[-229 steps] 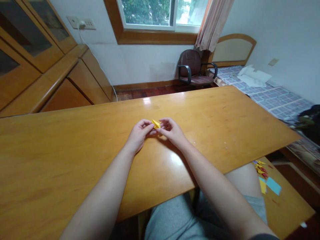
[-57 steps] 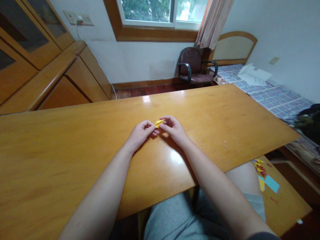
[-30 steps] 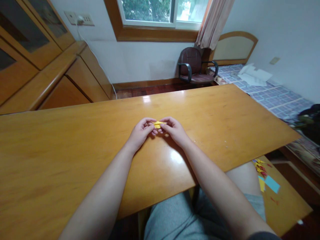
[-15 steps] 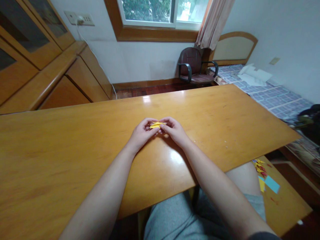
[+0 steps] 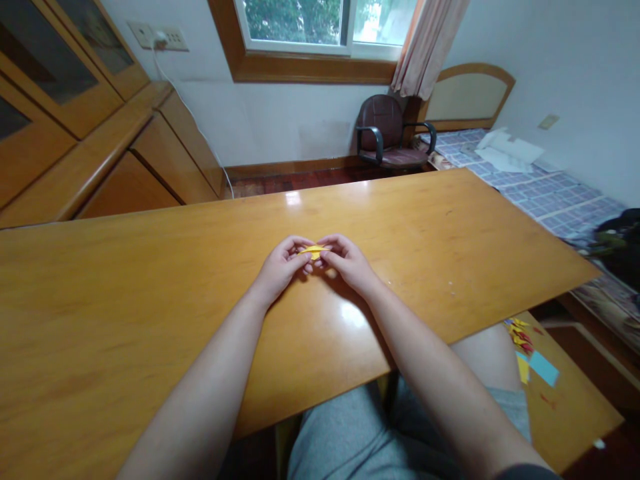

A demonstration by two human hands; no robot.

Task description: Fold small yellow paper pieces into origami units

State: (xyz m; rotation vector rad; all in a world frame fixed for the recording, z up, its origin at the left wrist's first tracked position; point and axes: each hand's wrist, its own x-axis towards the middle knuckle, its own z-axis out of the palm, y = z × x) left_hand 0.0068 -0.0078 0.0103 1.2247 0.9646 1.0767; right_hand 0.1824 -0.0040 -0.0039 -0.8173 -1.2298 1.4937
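Observation:
A small piece of folded yellow paper is held between my two hands, just above the middle of the wooden table. My left hand pinches its left end, thumb in front and fingers behind. At the right end, the thumb and fingers of my right hand close on it in the same way. The paper is thin and pointed toward the sides, with a wider part below the middle. My fingers cover both of its ends.
On a bench at my right lie several folded red and yellow paper pieces and a flat blue paper sheet near a yellow one. Beyond the table stand a brown armchair, a bed and a wooden cabinet.
The yellow paper has been turned a little and now shows a narrower upper edge with a part pointing down. My left thumb has shifted slightly left; both hands stay in place.

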